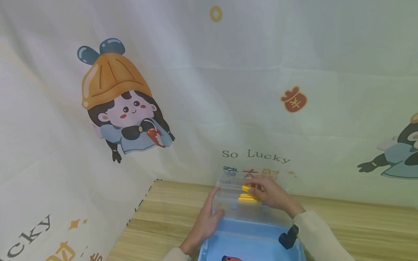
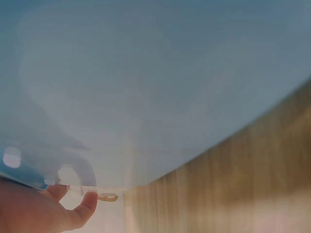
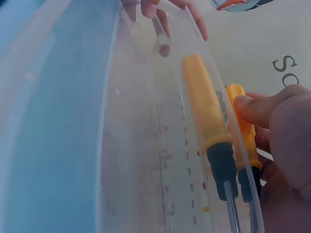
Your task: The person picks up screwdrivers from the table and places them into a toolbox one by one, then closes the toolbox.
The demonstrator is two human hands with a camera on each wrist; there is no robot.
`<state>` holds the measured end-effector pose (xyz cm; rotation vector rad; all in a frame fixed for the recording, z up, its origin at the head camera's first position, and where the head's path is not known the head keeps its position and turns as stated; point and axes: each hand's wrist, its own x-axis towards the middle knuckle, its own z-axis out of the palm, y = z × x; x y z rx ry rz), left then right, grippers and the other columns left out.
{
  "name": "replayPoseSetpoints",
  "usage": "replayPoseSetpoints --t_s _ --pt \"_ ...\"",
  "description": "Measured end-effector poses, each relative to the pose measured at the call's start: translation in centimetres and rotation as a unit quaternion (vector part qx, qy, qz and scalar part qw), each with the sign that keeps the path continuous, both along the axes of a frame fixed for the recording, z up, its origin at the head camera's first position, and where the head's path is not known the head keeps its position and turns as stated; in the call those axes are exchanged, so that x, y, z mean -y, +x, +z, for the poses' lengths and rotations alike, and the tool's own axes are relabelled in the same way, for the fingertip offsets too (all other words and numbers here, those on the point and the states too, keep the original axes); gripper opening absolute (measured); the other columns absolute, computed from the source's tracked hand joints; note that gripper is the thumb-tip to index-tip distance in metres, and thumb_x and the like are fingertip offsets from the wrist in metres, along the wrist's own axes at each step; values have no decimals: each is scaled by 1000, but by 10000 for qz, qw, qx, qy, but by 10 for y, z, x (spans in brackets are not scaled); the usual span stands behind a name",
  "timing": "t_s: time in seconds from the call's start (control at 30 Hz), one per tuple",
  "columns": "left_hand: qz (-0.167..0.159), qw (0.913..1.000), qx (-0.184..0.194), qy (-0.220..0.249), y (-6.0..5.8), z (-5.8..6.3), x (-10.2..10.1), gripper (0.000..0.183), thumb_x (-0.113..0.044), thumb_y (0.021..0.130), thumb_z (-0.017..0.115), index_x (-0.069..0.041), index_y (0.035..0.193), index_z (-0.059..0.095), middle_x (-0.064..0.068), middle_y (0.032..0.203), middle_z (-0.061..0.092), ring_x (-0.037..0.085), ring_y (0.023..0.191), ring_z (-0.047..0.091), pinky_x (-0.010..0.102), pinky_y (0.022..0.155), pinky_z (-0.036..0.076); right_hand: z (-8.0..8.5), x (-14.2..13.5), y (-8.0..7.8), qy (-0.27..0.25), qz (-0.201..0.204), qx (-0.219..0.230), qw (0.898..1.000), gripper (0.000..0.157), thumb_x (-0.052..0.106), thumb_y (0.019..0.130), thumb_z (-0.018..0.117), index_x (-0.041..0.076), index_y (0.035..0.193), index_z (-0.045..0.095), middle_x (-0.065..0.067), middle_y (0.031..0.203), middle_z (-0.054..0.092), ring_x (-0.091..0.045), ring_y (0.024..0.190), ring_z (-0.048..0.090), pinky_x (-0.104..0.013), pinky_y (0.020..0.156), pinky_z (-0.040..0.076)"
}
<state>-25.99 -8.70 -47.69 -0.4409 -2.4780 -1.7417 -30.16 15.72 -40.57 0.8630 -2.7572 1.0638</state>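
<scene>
A blue box [image 1: 209, 250] stands with its clear plastic lid [image 1: 228, 210] raised at the back. My left hand [image 1: 209, 214] grips the lid's left edge, thumb on one side and fingers on the other. Higher up on the lid, my right hand [image 1: 271, 192] pinches a yellow-handled screwdriver [image 3: 245, 131] by its handle, just beyond the lid's rim. A second yellow-handled screwdriver [image 3: 204, 102], with a black collar and metal shaft, lies in the lid's compartment. The left wrist view shows mostly the blurred box side [image 2: 121, 87] and the left hand [image 2: 53, 208].
Inside the box, partly cut off by the frame, lies a red and black item [image 1: 232, 258]. A black device [image 1: 289, 237] sits at the right sleeve's cuff. The wooden table [image 1: 156, 214] meets a printed curtain [image 1: 196, 108] behind and at the left.
</scene>
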Motion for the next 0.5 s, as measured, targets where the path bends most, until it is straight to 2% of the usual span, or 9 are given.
replayPoseSetpoints --t_s 0.23,0.5 --pt "21 9999 90 -109 -3 -3 0 69 -4 94 54 -25 155 28 11 162 26 38 148 25 64 116 20 -2 0 0 -112 -124 87 9998 29 12 94 65 22 122 68 9 98 63 -14 85 54 -27 71 50" --pt "-9 9999 149 -75 -3 -3 1 70 -4 94 53 -26 156 27 9 163 26 37 147 26 64 116 22 -6 -1 -1 -287 -65 13 9996 39 8 94 64 13 132 59 4 94 60 -15 83 54 -26 70 49"
